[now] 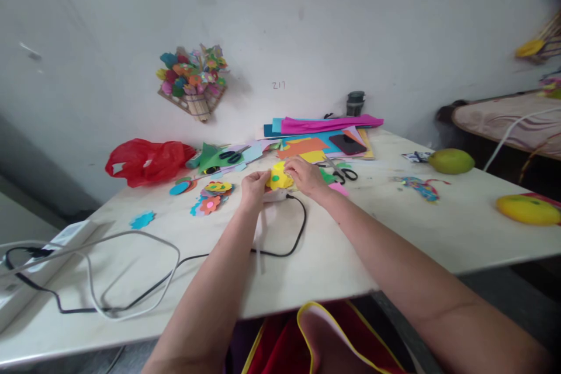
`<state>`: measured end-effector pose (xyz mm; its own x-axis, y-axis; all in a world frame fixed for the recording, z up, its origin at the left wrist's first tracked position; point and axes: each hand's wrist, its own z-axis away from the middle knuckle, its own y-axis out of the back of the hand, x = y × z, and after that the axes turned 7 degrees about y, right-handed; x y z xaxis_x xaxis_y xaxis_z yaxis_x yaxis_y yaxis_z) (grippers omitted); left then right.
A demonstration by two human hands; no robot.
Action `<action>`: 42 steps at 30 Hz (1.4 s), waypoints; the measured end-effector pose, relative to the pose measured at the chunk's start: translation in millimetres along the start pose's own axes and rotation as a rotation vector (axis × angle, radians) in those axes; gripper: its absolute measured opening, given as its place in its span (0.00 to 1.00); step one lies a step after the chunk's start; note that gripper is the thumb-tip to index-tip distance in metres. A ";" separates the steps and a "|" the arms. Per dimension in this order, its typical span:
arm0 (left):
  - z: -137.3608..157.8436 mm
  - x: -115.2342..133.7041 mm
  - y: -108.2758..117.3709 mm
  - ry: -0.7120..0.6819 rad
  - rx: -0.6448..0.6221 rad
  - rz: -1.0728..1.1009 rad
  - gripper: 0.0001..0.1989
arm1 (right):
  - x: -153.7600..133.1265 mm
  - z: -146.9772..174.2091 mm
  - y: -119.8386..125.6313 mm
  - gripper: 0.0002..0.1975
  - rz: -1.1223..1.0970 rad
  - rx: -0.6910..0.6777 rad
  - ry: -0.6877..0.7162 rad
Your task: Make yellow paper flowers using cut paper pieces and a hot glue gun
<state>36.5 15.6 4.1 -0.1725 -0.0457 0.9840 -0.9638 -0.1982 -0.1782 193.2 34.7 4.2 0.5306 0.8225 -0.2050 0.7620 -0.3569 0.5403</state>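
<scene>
A yellow paper flower (280, 180) with a green dot at its centre is held up over the middle of the table. My left hand (254, 188) pinches its left edge between thumb and fingers. At the flower's right edge, the fingers of my right hand (303, 175) are curled together and pinch it. Just below lies a white glue gun (275, 195) with a black cord, and a pale glue stick (259, 245) seems to stick out of its back toward me. Several cut paper flowers (211, 203) are piled left of my left hand. Black-handled scissors (344, 174) lie beyond my right wrist.
Coloured sheets (302, 146) and a phone (347, 144) lie at the back. Another pair of scissors (233, 155) rests on paper near a red plastic bag (146, 160). Cables run to a power strip (44, 269) at left. A green mango (451, 160) sits at right.
</scene>
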 end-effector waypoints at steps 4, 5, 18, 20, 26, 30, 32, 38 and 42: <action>0.4 1.8 0.0 -0.002 0.010 0.010 0.18 | 0.9 -4.3 -0.7 0.05 -0.214 0.122 -0.057; 0.6 2.2 -0.1 0.000 0.012 0.009 0.18 | -0.4 -5.6 -0.1 0.04 -0.282 0.134 -0.094; 0.1 2.2 3.1 0.019 -0.073 0.156 0.19 | -15.3 -6.1 25.0 0.10 -1.233 -0.300 -0.549; 0.3 2.8 3.8 0.014 -0.080 0.176 0.19 | -14.3 -6.0 25.8 0.10 -1.229 -0.300 -0.563; 0.9 4.1 3.0 -0.006 -0.069 0.198 0.19 | -13.6 -6.3 22.1 0.09 -1.153 -0.192 -0.594; 1.3 4.3 2.1 -0.021 -0.057 0.232 0.18 | -11.6 -5.8 20.8 0.10 -1.068 -0.110 -0.640; 1.6 4.6 1.8 -0.028 -0.055 0.236 0.18 | -10.5 -5.5 20.7 0.12 -1.018 -0.095 -0.655; 1.5 4.0 0.9 -0.037 -0.015 0.203 0.19 | -17.2 -5.6 16.3 0.16 -0.861 -0.174 -0.699; 1.0 0.1 -1.1 -0.043 -0.049 0.172 0.19 | -24.0 -4.7 5.7 0.17 -0.691 -0.208 -0.684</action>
<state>37.7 14.9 4.5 -0.3280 -0.1172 0.9374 -0.9297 -0.1360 -0.3424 183.1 15.0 16.0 0.1439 0.3647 -0.9199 0.9390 0.2431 0.2433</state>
